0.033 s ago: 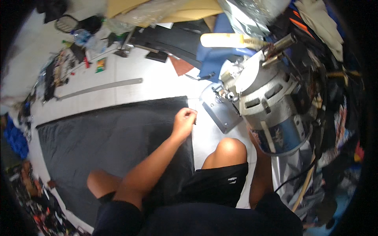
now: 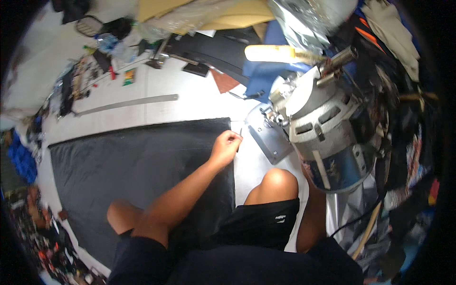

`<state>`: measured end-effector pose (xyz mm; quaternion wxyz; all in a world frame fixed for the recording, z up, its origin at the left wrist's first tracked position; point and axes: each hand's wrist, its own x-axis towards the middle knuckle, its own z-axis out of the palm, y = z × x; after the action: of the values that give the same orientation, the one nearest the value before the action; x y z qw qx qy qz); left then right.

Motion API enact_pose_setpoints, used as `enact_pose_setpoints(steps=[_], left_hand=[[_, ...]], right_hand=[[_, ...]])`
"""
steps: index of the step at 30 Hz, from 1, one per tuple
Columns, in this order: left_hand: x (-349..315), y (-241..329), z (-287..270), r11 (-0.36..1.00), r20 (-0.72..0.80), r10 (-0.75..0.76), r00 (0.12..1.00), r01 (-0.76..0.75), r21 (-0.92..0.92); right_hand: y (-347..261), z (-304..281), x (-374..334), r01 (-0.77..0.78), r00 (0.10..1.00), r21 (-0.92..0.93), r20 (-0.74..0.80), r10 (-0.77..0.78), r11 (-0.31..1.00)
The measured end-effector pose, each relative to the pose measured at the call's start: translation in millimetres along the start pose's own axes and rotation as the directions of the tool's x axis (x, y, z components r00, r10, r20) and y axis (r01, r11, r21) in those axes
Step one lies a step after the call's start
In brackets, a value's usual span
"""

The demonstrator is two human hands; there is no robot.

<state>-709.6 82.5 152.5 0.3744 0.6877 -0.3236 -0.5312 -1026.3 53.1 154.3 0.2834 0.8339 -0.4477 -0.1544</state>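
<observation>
My left hand (image 2: 225,149) is closed in a pinch at the right edge of a large black sheet (image 2: 128,175) spread over the white surface. A thin dark bit shows at its fingertips, too small to name. Close by on the right stands a motor-driven cutting machine (image 2: 325,128), with a rounded metal body and a flat grey base plate (image 2: 271,142) resting on the white surface. My right forearm (image 2: 311,213) runs up behind the machine's motor, which hides my right hand.
A long metal ruler (image 2: 128,104) lies beyond the sheet. Farther back are a red-brown scrap (image 2: 224,81), a dark flat block (image 2: 195,70), blue fabric (image 2: 256,71) and a pale yellow handle (image 2: 270,53). Clutter lines both sides. My knee (image 2: 278,183) is just below the base plate.
The whole view has shifted slightly. My left hand stays pinched at the sheet's edge, moved little if at all. The machine stands in nearly the same place.
</observation>
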Motion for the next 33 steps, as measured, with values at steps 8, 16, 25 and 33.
enact_pose_setpoints(steps=[8, 16, 25, 33], left_hand=[[17, 66, -87, 0.693, 0.336, -0.199, 0.921, -0.11, 0.712], [62, 69, -102, 0.93, 0.518, -0.238, 0.822, 0.038, 0.366], [102, 33, -22, 0.995, 0.739, -0.06, 0.671, 0.098, -0.008], [66, 7, -26, 0.924, 0.79, -0.024, 0.613, 0.316, -0.217]], right_hand=[[7, -7, -6, -0.022, 0.998, 0.167, -0.054, 0.031, 0.986], [26, -24, -10, -0.027, 0.999, 0.231, -0.028, 0.035, 0.973], [49, -61, 0, -0.107, 0.99, 0.435, 0.128, 0.056, 0.894], [29, -110, 44, -0.362, 0.91, 0.578, 0.388, 0.144, 0.731]])
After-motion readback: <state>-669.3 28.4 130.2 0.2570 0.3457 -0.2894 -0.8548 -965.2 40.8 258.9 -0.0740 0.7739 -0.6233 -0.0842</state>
